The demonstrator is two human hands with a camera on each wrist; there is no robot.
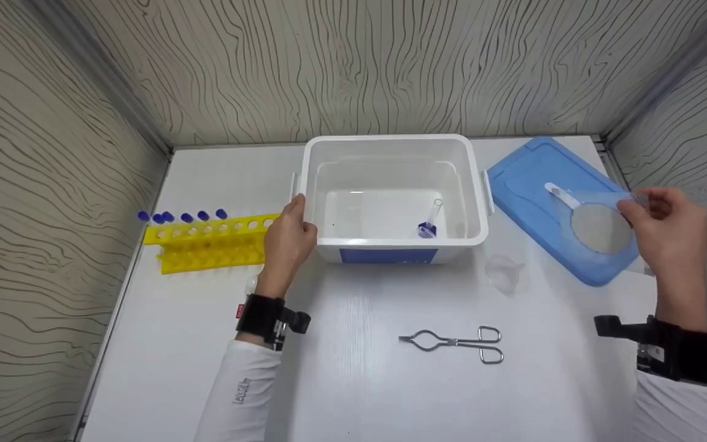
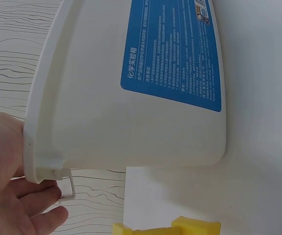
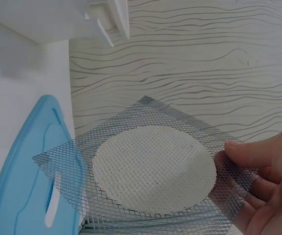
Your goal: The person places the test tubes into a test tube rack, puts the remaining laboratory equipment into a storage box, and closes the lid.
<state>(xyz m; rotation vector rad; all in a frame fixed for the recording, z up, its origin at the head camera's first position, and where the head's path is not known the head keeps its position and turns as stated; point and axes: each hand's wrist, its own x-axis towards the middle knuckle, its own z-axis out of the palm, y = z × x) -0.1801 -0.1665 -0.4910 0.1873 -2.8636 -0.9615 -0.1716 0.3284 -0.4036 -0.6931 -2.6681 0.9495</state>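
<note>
The right hand (image 1: 672,230) pinches one corner of a wire gauze (image 3: 148,169) between thumb and fingers, holding it in the air above the blue lid (image 1: 540,202) at the right of the table (image 1: 341,380). The gauze lies nearly flat, its white round centre towards the white tub (image 1: 393,196), so the sheet stretches leftward from the fingertips — the tub sits to the left of it, well apart.

The left hand (image 1: 289,236) rests on the tub's left rim by the latch, fingers loosely curved against the wall; whether it truly grips the rim I cannot tell. Inside the tub a test tube (image 1: 430,220) with a blue cap leans on the floor.

Nearer the person lie metal tongs (image 1: 455,344) and a clear funnel (image 1: 504,270); a yellow rack (image 1: 209,240) stands left of the tub.
</note>
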